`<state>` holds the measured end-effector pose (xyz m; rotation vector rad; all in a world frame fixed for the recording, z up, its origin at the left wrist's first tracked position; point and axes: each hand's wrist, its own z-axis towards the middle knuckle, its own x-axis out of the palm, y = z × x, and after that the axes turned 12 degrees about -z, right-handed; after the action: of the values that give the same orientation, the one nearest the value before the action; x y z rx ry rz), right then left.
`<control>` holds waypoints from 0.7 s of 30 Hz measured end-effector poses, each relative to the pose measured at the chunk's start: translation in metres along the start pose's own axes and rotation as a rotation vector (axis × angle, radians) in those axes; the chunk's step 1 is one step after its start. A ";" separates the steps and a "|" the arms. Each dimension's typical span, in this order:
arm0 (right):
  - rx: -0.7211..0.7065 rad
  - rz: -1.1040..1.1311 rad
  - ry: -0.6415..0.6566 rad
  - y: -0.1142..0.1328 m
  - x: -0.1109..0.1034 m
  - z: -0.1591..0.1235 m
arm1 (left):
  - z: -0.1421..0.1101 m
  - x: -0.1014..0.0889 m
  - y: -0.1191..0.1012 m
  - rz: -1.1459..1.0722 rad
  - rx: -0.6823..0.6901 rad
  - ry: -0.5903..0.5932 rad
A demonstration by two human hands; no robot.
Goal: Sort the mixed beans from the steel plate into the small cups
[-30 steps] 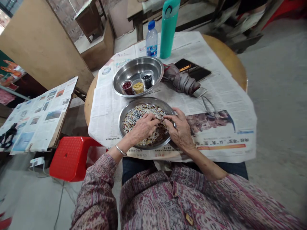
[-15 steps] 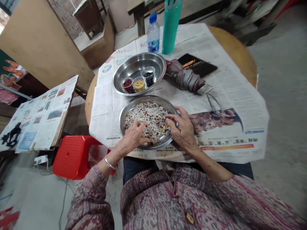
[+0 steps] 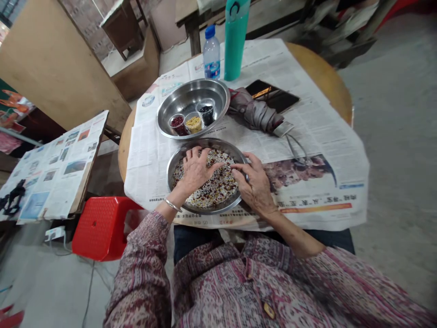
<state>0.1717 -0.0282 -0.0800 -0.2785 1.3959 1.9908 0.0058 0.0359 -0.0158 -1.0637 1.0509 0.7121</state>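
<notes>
A round steel plate holds a mix of white, red-brown and dark grains. My left hand lies spread on the grains at the plate's far left, with a silver bangle on its wrist. My right hand rests over the right rim, its fingers reaching in over the grains. Neither hand visibly holds anything. Behind the plate, a wider steel bowl contains small cups of red beans, yellow grains and black beans.
Newspaper covers a round wooden table. On it lie a folded grey umbrella, a black phone, a water bottle and a teal flask. A red plastic stool stands at the lower left.
My left hand has slid from the plate's near side towards its far left. My right hand has shifted slightly. The view has tilted a little.
</notes>
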 end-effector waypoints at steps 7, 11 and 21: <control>0.041 0.008 0.018 0.002 -0.003 0.001 | -0.011 0.010 -0.010 -0.250 0.391 0.277; 0.046 0.007 0.007 0.003 -0.003 0.001 | -0.029 -0.001 0.005 -0.254 0.412 0.350; 0.042 0.008 0.024 0.003 -0.004 0.001 | -0.061 -0.018 0.020 0.030 0.442 0.290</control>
<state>0.1730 -0.0300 -0.0748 -0.2790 1.4539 1.9681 -0.0381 -0.0137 -0.0131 -0.7786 1.3988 0.3268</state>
